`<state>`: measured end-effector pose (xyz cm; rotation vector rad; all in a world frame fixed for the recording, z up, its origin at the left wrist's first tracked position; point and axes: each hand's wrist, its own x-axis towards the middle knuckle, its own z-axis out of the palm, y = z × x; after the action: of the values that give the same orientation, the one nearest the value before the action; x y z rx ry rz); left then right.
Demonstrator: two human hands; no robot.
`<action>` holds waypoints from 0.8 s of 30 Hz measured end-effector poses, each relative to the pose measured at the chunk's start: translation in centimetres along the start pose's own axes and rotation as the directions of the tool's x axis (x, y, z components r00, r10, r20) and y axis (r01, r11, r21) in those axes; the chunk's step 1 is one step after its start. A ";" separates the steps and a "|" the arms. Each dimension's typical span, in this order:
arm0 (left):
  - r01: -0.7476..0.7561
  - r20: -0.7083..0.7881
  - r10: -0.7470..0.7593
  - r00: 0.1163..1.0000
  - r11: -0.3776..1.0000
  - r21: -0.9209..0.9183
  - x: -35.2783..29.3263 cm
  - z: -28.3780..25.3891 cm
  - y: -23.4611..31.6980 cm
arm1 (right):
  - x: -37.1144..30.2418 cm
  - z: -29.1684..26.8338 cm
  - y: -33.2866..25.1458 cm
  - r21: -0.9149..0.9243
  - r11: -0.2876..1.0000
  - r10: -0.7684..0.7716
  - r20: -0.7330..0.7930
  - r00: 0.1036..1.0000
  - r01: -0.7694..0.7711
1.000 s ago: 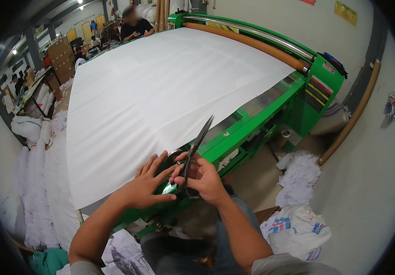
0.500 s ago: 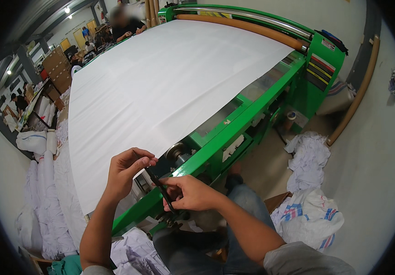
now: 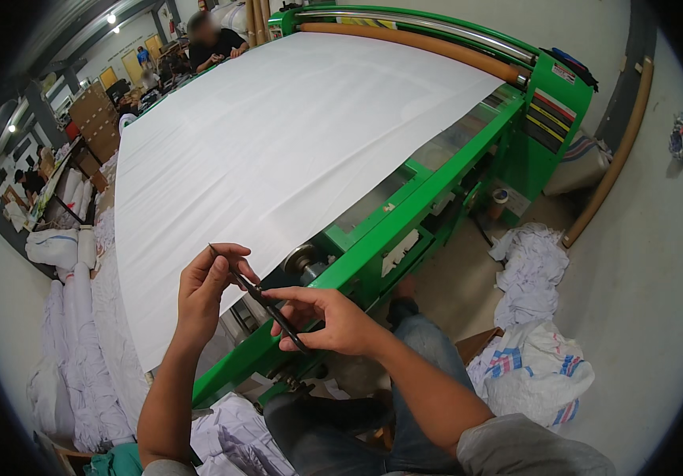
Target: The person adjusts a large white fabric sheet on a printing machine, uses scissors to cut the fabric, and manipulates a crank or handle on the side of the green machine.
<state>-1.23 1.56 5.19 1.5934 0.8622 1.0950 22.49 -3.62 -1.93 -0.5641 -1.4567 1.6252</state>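
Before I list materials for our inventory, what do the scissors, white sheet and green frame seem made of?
Scissors: probably metal, dark and dull, judging by the pointed tip. White sheet: matte, perhaps fabric or paper; its creases leave that open. Green frame: likely painted metal, slight sheen, given its even colour and rigid edges.

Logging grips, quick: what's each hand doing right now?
Left hand: closed on the blade end of the dark scissors.
Right hand: holding the dark scissors toward the other end.

one pair of dark scissors [image 3: 255,293], one white sheet [image 3: 302,151], one green machine [image 3: 357,258], one brown roller [image 3: 428,55]
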 end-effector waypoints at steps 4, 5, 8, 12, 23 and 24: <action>-0.001 -0.016 0.003 1.000 0.991 0.134 0.0 -0.3 -0.8 | -0.1 -0.3 0.7 0.112 0.990 0.084 0.045 0.995 -0.089; -0.003 -0.019 0.006 1.000 0.989 0.145 0.0 -0.1 -0.7 | -0.1 -0.2 0.7 0.107 0.991 0.083 0.028 0.996 -0.085; -0.013 -0.025 0.017 1.000 0.984 0.176 0.0 0.0 -0.6 | -0.2 -0.1 0.6 0.082 0.993 0.082 0.010 0.997 -0.083; -0.033 -0.030 0.040 0.999 0.976 0.214 0.0 0.1 -0.5 | -0.2 -0.3 0.6 0.070 0.995 0.069 0.032 0.997 -0.071; -0.013 -0.037 0.020 0.999 0.986 0.167 -0.1 0.0 -0.7 | -0.1 0.2 0.8 0.005 0.997 0.083 -0.032 0.996 -0.083; -0.012 -0.034 0.017 0.999 0.986 0.166 -0.1 0.0 -0.7 | 0.0 0.3 0.8 -0.001 0.997 0.080 -0.041 0.996 -0.080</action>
<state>-1.28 1.66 4.45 1.7238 0.9882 1.0876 22.08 -3.76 -2.60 -0.6612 -1.4219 1.6646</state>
